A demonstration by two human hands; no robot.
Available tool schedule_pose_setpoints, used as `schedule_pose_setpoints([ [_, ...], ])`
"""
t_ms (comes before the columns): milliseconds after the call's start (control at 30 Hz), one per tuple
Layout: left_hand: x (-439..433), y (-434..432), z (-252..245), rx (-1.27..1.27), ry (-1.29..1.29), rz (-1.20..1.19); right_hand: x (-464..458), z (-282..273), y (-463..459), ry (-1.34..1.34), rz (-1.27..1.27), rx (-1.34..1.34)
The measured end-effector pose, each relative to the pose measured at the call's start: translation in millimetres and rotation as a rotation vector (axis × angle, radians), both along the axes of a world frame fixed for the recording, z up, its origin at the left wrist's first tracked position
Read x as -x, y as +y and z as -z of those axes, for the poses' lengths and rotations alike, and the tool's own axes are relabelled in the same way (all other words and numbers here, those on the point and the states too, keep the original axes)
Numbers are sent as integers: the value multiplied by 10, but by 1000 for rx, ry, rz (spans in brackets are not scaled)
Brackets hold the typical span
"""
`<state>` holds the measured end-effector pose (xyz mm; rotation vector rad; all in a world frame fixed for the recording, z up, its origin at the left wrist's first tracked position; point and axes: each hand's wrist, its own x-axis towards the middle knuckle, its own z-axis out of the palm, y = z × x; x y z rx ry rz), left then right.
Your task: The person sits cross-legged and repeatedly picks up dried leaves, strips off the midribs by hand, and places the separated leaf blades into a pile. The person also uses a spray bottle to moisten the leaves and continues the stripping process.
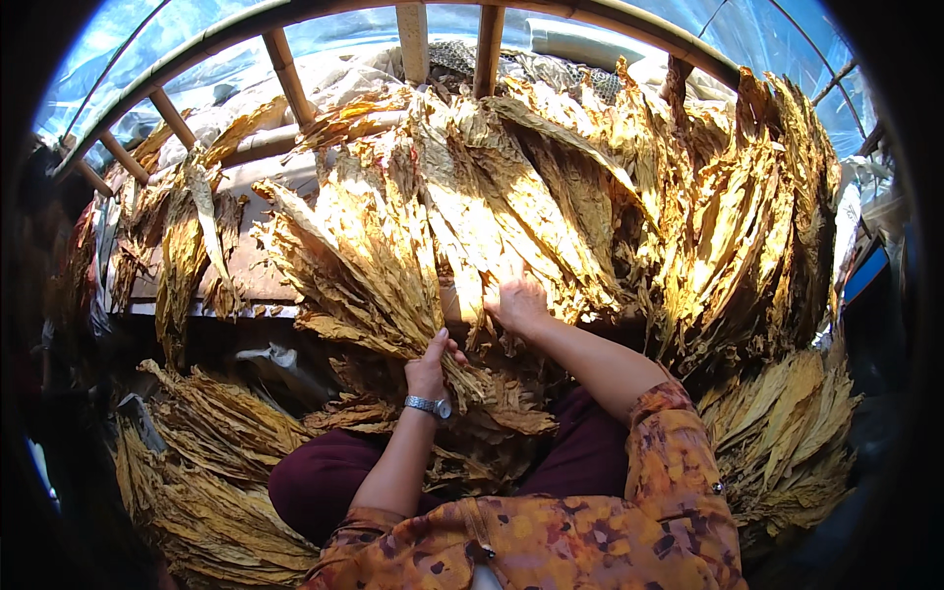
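Observation:
My left hand (429,371), with a metal-band watch on its wrist, is closed around the narrow end of a bundle of dried yellow-brown leaves (369,251), which look like tobacco. The bundle fans out up and to the left from the fist, over the edge of a low board. To the right, my right hand (518,301) reaches among the tips of long dried leaves (509,184) lying on the board. Bright sunlight washes out its fingertips, so whether they grip a leaf is not visible.
Bamboo rails (487,51) form a barrier along the far side, before blue plastic sheeting (354,31). A dense leaf heap (737,221) stands at the right. More leaf bundles (214,501) lie by my left knee, and another pile (782,435) is at my right. Loose leaves cover my lap.

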<state>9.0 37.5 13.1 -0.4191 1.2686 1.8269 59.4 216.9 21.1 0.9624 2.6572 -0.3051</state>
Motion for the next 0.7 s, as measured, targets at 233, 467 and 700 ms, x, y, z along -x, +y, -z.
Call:
schedule_pose_setpoints([
  [233, 1, 44, 48, 16, 32, -1, 192, -31, -196, 313, 314, 83],
  [467, 47, -2, -93, -88, -50, -21, 150, -491, -92, 541, -45, 37],
  [700, 38, -82, 127, -354, -355, 136, -91, -645, -454, 244, -516, 551],
])
